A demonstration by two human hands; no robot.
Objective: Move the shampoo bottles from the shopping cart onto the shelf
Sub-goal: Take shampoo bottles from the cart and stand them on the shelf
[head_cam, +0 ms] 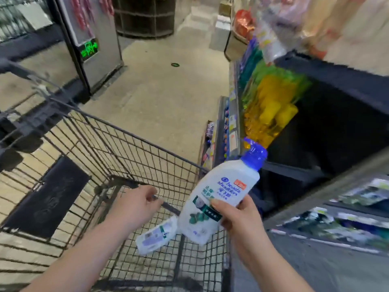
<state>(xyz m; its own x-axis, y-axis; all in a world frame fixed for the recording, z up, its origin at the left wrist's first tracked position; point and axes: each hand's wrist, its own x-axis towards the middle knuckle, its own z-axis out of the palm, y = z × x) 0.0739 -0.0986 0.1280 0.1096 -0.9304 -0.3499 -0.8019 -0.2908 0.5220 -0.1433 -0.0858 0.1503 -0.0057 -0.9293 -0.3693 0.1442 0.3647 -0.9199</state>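
Right hand [240, 217] fingers [217, 204] grip the shampoo bottle [228, 182] low down; left hand [134, 202] curled, hold unclear.

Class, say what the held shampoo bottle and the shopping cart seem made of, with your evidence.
White blue-capped shampoo bottle: likely plastic, smooth, faintly translucent. Dark wire-mesh shopping cart: probably metal, thin rigid grid rods, matte.
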